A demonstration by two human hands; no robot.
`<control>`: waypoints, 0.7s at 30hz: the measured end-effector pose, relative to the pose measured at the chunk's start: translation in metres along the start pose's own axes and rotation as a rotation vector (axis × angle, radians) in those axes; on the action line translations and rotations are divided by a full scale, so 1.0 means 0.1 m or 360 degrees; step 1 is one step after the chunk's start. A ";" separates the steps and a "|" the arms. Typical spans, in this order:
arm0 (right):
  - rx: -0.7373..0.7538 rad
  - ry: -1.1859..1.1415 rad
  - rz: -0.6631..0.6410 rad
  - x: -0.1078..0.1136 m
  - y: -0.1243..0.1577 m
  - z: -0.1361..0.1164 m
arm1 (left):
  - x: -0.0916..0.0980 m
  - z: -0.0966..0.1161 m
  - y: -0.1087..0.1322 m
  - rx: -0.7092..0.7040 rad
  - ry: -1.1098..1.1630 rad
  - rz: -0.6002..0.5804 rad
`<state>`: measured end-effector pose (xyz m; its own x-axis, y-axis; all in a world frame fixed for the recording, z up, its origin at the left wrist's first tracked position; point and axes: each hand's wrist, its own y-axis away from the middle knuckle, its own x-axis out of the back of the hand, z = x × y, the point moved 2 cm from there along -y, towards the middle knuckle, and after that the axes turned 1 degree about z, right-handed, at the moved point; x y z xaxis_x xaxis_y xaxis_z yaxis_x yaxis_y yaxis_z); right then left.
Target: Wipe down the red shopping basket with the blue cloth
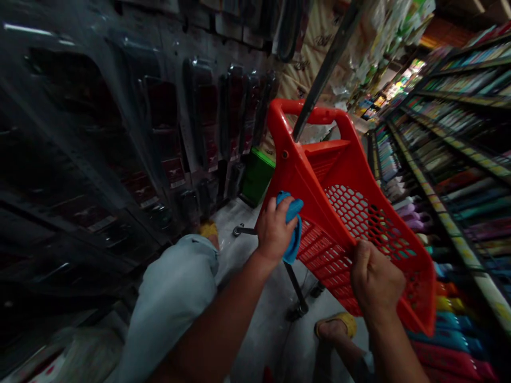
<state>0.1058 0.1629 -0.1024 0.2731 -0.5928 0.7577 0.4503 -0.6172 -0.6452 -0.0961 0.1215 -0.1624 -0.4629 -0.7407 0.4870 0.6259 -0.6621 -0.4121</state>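
A red plastic shopping basket cart [319,197] on wheels stands tilted in front of me, with a dark metal pole [325,69] slanting up from its handle end. My left hand [275,229] is closed round a blue cloth [294,239] and presses it against the cart's outer side. Part of the cloth hangs below the fingers. My right hand [375,276] grips the cart's upper rim, its fingers curled over the edge and partly hidden. Through the perforated wall, the inside of the basket shows no goods.
Packaged goods [202,106] hang on the rack at left. A green box [257,175] stands behind the cart. Stocked shelves [447,138] line the right side. My feet in yellow shoes [343,323] are near the cart's wheels [297,311] on the grey floor [267,324].
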 end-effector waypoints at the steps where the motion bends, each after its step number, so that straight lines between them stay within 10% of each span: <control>1: 0.0030 -0.0023 0.0028 -0.02 0.00 0.00 | 0.01 -0.04 -0.02 0.0018 -0.0007 0.0008; 21: 0.0252 -0.0518 0.0408 -0.06 0.09 0.35 | 0.33 0.26 0.23 -0.0321 -0.0333 0.0181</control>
<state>0.1381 0.1796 -0.1093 0.6351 -0.5069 0.5828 0.4508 -0.3694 -0.8126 -0.0804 0.0846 -0.1359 -0.2449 -0.7854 0.5684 0.5194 -0.6013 -0.6071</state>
